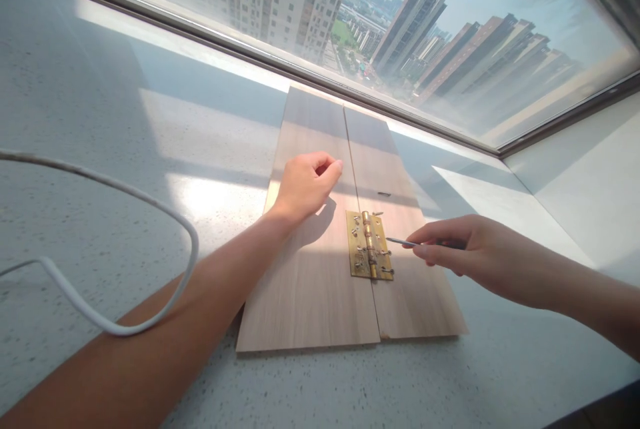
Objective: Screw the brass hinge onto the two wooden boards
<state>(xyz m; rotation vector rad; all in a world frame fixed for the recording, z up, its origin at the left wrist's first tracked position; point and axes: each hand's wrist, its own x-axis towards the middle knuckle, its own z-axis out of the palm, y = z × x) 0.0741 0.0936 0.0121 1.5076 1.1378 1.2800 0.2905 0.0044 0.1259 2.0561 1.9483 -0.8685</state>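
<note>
Two pale wood-grain boards, a left board [310,302] and a right board [415,302], lie side by side with a narrow seam between them. A brass hinge [369,246] lies across the seam, with several screws [355,232] standing tilted in its holes. Beyond the hinge, a loose screw [384,194] rests on the right board. My right hand [460,246] grips a thin screwdriver [400,241], its tip at the hinge's right edge. Over the left board, my left hand [307,182] is loosely closed; its palm is hidden.
A white cable [125,186] loops in from the left and crosses in front of my left forearm. The boards lie on a speckled white sill [200,129] below a large window [400,36]. A white wall [585,169] stands to the right.
</note>
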